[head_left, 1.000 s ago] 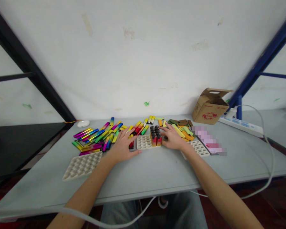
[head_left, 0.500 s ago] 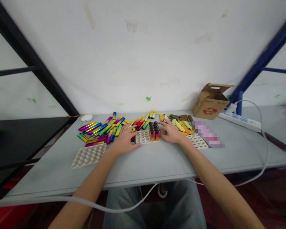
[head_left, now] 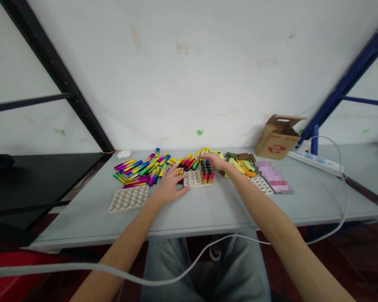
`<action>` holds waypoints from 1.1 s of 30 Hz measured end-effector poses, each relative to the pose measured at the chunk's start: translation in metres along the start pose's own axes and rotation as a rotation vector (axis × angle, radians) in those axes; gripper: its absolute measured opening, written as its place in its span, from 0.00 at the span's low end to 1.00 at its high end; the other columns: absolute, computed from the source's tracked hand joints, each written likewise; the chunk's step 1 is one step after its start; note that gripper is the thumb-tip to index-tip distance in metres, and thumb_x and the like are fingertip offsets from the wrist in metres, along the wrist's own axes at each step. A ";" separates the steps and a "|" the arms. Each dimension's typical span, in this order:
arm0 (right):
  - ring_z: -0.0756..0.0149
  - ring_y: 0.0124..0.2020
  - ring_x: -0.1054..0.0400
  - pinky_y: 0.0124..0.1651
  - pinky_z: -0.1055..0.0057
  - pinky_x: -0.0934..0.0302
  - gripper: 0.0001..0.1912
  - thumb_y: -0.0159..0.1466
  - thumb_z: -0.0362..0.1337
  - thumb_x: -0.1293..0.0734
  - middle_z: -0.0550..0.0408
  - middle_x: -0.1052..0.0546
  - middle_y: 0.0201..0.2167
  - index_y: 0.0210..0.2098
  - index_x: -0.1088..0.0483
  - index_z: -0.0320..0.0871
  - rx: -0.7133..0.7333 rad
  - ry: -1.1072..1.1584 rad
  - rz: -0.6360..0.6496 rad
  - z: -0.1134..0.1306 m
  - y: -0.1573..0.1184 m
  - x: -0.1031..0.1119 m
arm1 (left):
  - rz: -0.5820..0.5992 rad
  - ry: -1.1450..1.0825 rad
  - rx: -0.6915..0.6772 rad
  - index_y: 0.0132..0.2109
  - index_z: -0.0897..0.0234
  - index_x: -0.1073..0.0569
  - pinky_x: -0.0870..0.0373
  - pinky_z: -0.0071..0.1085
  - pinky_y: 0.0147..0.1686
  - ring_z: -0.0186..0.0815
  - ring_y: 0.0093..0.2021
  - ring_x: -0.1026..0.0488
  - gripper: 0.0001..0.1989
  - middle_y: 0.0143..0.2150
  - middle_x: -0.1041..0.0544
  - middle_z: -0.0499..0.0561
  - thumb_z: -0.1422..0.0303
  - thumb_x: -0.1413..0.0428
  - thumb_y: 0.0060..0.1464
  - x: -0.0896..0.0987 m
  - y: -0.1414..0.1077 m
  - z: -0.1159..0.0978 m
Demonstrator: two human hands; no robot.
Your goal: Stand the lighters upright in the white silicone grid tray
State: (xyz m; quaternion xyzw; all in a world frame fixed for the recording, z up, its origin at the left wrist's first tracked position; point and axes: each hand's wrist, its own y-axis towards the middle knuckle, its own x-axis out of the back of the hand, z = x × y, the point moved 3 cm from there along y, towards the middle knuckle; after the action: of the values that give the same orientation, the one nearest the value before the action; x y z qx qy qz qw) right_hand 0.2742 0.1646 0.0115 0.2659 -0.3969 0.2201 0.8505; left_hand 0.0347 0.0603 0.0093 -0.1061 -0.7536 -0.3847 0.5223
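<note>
Middle tray (head_left: 192,179) part-filled: upright lighters (head_left: 207,176) at right end, cups showing at left, loose lighters (head_left: 138,168) lying outside; left hand (head_left: 168,186) spread beside it, right hand (head_left: 216,162) behind uprights, grip unclear.

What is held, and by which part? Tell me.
The left hand is at the middle tray, no hold visible; whether the right hand, behind the upright lighters, holds anything cannot be told.
</note>
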 end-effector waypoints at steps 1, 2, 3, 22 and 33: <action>0.55 0.52 0.30 0.58 0.59 0.40 0.29 0.53 0.26 0.36 0.47 0.24 0.53 0.55 0.28 0.42 -0.004 -0.007 0.010 0.001 0.000 -0.002 | -0.005 -0.007 -0.002 0.50 0.62 0.24 0.53 0.57 0.65 0.54 0.66 0.43 0.21 0.59 0.30 0.60 0.56 0.41 0.52 0.000 -0.001 -0.001; 0.54 0.51 0.29 0.57 0.58 0.39 0.29 0.52 0.27 0.35 0.47 0.24 0.52 0.54 0.27 0.43 -0.016 -0.023 0.011 0.001 -0.001 -0.003 | -0.008 -0.016 -0.003 0.49 0.63 0.24 0.53 0.56 0.65 0.53 0.66 0.42 0.20 0.58 0.29 0.60 0.57 0.41 0.52 0.001 -0.001 -0.001; 0.53 0.52 0.30 0.57 0.58 0.39 0.28 0.52 0.28 0.34 0.47 0.24 0.52 0.53 0.27 0.43 -0.035 -0.051 0.001 0.002 -0.003 -0.003 | -0.011 -0.026 -0.003 0.49 0.62 0.23 0.52 0.56 0.65 0.53 0.65 0.42 0.20 0.57 0.29 0.60 0.57 0.41 0.52 0.002 -0.001 -0.002; 0.57 0.45 0.33 0.50 0.63 0.42 0.12 0.63 0.34 0.40 0.43 0.24 0.41 0.43 0.29 0.38 -0.291 -0.414 -0.207 0.004 -0.038 0.001 | 0.032 -0.018 0.040 0.50 0.61 0.23 0.52 0.54 0.66 0.49 0.61 0.35 0.21 0.53 0.23 0.55 0.54 0.42 0.54 -0.003 0.009 -0.002; 0.63 0.36 0.31 0.45 0.63 0.36 0.20 0.64 0.47 0.43 0.53 0.25 0.33 0.49 0.35 0.42 -0.441 0.403 -0.644 -0.018 -0.046 0.019 | 0.026 0.007 0.015 0.52 0.61 0.25 0.51 0.54 0.65 0.48 0.61 0.35 0.21 0.53 0.23 0.55 0.55 0.45 0.56 -0.010 0.018 -0.004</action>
State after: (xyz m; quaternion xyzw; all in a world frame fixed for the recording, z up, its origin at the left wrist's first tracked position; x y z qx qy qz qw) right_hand 0.3228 0.1437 0.0041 0.1401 -0.1574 -0.0989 0.9725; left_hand 0.0519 0.0717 0.0098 -0.1105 -0.7531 -0.3728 0.5308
